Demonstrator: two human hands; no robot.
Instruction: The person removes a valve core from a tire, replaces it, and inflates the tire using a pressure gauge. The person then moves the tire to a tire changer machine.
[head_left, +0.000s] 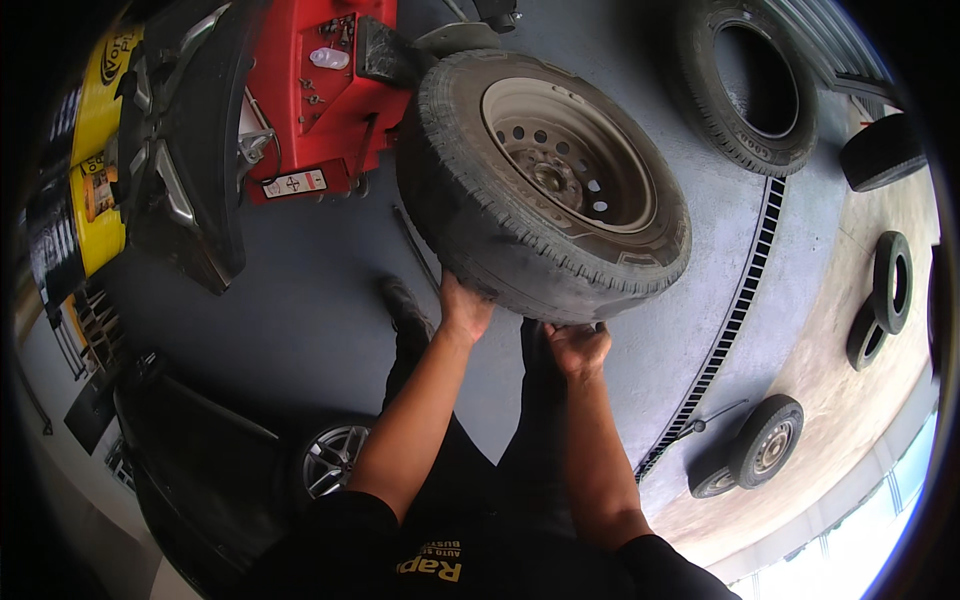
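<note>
In front of me a dusty black tyre mounted on a brownish steel wheel (470,215) is held up off the floor, tilted with its rim side facing up. My left hand (467,308) presses under its near edge, the fingers partly hidden beneath the tread. A little to the right, my right hand (578,348) supports the same edge from below, with its fingers curled against the rubber. The far side of the wheel overlaps a red tyre-changing machine (285,120); whether they touch I cannot tell.
Small metal parts and a clear bottle (330,58) lie on the red machine. A loose tyre (690,90) stands at the far right, near a floor drain grate (735,305). More tyres (893,283) and a wheel (772,441) are on the right. A black car (190,460) is at the near left.
</note>
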